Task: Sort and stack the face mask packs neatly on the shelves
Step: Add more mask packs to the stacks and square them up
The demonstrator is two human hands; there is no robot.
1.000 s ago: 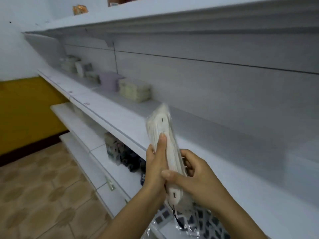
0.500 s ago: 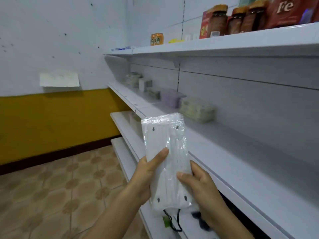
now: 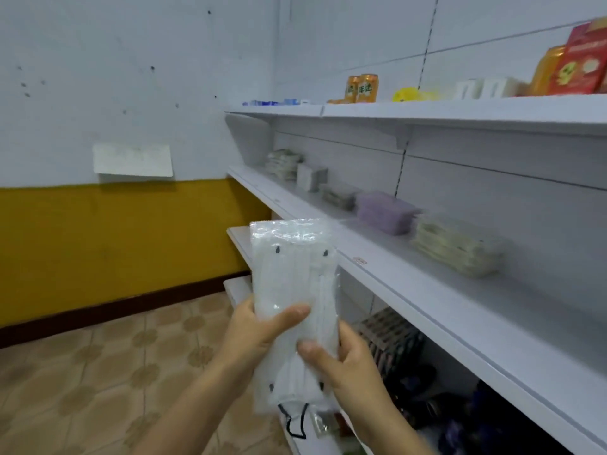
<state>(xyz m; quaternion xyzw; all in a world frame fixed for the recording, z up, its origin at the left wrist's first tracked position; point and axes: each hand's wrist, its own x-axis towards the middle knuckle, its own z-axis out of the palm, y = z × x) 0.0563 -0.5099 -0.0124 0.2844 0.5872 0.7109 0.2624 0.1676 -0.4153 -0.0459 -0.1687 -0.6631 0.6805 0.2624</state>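
Note:
I hold a clear plastic pack of white face masks [image 3: 290, 284] upright in front of the shelves. My left hand [image 3: 259, 330] grips its left side, thumb across the front. My right hand [image 3: 345, 366] holds the lower right part, thumb on the front. A black ear loop hangs below the pack. On the middle shelf [image 3: 410, 290] lie stacks of packs: a cream stack [image 3: 456, 246], a purple stack [image 3: 382, 211], and smaller stacks [image 3: 338, 196] farther back.
The top shelf [image 3: 460, 111] carries orange cans [image 3: 361, 88], a yellow item and red boxes [image 3: 578, 65]. Dark patterned packs [image 3: 391, 336] sit on the lower shelf. A yellow-and-white wall stands to the left above a tiled floor [image 3: 98, 372].
The pack has turned from edge-on to face-on in my hands. My view has swung left and up, so the top shelf's goods and the far wall now show.

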